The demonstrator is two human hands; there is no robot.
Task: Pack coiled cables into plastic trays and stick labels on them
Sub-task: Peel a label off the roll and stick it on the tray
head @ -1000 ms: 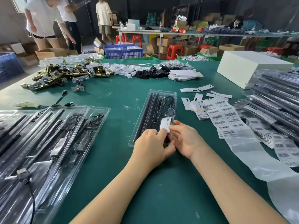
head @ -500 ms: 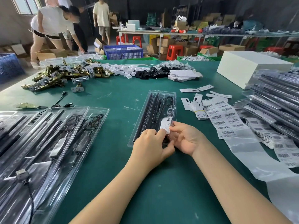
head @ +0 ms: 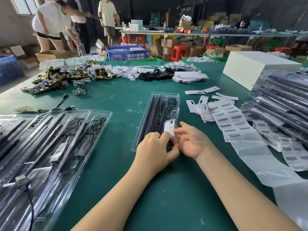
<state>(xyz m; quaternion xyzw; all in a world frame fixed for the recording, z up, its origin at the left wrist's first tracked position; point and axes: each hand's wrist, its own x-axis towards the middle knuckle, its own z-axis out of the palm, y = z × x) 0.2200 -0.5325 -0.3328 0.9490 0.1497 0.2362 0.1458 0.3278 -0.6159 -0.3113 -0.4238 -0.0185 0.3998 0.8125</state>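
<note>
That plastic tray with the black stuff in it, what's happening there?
A person is packing cable kits at a green table. Both hands are at the near end of a clear plastic tray holding black cable and rods. The left hand and right hand are working a small white label onto the tray. A sheet of barcode labels lies to the right, a stack of trays beyond it, and more filled trays lie on the left.
</note>
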